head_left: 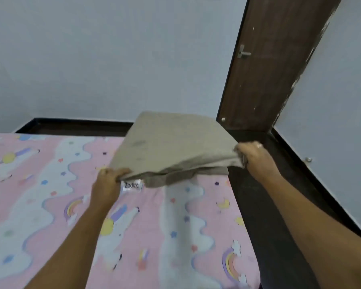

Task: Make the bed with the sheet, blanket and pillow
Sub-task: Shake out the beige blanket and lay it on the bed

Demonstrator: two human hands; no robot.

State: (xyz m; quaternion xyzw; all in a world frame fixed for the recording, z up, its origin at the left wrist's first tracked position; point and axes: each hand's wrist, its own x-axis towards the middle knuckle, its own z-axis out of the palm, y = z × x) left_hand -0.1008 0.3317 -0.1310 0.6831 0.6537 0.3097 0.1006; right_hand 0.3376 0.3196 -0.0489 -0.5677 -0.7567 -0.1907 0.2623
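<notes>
Left hand [109,181] and right hand [253,156] are gripping the folded blanket [171,147] by its corners; its sagging lower folds may be slipping free

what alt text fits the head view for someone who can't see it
The left hand and right hand grip the near corners of a folded beige cloth, held above a bed covered by a pink rainbow-print sheet. A dark brown door and pale wall stand behind.
</notes>
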